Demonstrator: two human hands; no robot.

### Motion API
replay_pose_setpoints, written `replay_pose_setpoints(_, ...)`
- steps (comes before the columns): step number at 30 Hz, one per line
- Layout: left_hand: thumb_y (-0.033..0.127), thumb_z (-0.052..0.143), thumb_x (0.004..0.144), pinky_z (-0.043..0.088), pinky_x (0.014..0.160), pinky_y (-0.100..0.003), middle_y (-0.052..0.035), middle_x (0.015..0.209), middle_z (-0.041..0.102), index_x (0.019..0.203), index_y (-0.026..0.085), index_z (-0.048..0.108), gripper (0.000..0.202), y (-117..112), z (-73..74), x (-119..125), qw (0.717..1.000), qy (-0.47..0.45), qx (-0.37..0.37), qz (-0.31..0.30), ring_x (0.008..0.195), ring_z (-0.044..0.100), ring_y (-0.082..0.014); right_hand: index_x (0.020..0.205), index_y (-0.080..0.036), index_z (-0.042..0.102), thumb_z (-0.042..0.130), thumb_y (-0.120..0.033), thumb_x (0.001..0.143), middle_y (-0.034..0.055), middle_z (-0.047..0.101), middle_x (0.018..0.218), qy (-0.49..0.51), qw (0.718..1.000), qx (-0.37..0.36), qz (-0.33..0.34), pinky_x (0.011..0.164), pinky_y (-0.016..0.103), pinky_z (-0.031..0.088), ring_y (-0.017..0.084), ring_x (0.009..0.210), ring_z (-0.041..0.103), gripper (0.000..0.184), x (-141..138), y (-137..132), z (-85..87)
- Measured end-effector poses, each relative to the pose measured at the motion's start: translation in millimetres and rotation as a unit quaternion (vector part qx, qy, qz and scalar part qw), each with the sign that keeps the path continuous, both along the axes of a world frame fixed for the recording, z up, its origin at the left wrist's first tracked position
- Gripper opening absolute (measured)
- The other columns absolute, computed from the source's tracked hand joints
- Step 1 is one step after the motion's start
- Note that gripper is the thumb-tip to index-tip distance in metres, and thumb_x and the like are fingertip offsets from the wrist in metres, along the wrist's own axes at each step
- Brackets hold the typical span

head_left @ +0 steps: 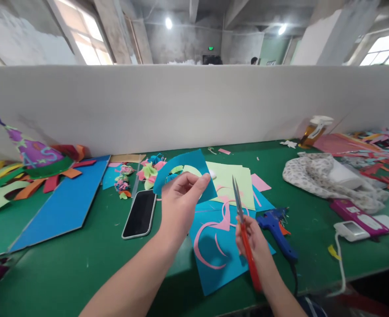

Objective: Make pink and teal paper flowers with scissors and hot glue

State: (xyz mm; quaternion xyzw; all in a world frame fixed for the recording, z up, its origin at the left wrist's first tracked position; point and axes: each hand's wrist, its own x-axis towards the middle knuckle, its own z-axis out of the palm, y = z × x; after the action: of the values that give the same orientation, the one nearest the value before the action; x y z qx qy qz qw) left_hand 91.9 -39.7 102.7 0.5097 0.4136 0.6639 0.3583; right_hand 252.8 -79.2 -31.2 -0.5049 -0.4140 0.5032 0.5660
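Observation:
Pinched between thumb and fingers, a piece of blue paper point(199, 165) with a curved cut-out is in my left hand point(183, 196), raised above the table. My right hand point(252, 240) grips a pair of scissors point(247, 246) by the red handles, with the narrow blades pointing up and looking closed. Below lies a blue sheet point(211, 281) with curved pink paper strips point(197, 246) on it. Pale green sheets point(245, 176) lie behind, partly hidden by the left hand and blue piece.
A phone point(140, 215) lies left of my hands, beside small paper flowers point(150, 171). Right stand a blue glue gun point(278, 233), patterned cloth point(303, 176), power strip point(359, 218) and glue bottle point(315, 131). Far left are a blue board point(65, 207) and party hat point(36, 152). A white partition point(168, 105) closes the back.

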Motion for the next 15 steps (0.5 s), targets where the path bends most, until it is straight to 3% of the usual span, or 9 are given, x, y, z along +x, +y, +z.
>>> replay_pose_setpoints(3, 0.031, 0.068, 0.074, 0.031, 0.049, -0.02, 0.004, 0.053, 0.041, 0.056, 0.017, 0.055, 0.027, 3.7, 0.1, -3.4, 1.0, -0.01, -0.005, 0.009, 0.054, 0.034, -0.0068, 0.1, -0.021, 0.06, 0.074, -0.042, 0.059, -0.0024, 0.054, 0.057, 0.007, 0.996, -0.041, 0.081, 0.034, 0.021, 0.039, 0.011, 0.042, 0.049, 0.047, 1.6, -12.1, -3.6)
replay_pose_setpoints(5, 0.031, 0.068, 0.074, 0.032, 0.049, -0.02, 0.0037, 0.054, 0.042, 0.057, 0.016, 0.056, 0.026, 5.3, 0.6, -4.0, 1.0, -0.001, 0.003, 0.02, 0.054, 0.036, -0.0067, 0.103, -0.022, 0.06, 0.074, -0.039, 0.061, -0.0002, 0.057, 0.063, -0.004, 0.993, -0.046, 0.108, 0.037, 0.021, 0.042, 0.012, 0.046, 0.051, 0.048, -1.0, -24.4, 1.8)
replay_pose_setpoints(11, 0.031, 0.068, 0.074, 0.034, 0.046, -0.017, 0.0037, 0.055, 0.05, 0.06, 0.018, 0.06, 0.021, 6.3, -1.2, 0.1, 1.0, 0.002, 0.009, 0.014, 0.053, 0.041, -0.0059, 0.111, -0.022, 0.054, 0.071, -0.032, 0.063, 0.0037, 0.061, 0.085, -0.047, 0.993, -0.044, 0.101, 0.056, 0.023, 0.05, 0.013, 0.064, 0.056, 0.051, -11.5, -48.6, 33.9)
replay_pose_setpoints(15, 0.033, 0.07, 0.072, 0.035, 0.047, -0.017, 0.0035, 0.056, 0.052, 0.06, 0.017, 0.061, 0.022, 6.0, -3.5, 2.0, 1.0, 0.007, -0.01, -0.002, 0.052, 0.044, -0.0057, 0.107, -0.021, 0.057, 0.073, -0.028, 0.058, 0.0026, 0.061, 0.084, -0.045, 0.994, -0.052, 0.082, 0.057, 0.022, 0.051, 0.013, 0.065, 0.057, 0.052, -14.3, -46.7, 40.2)
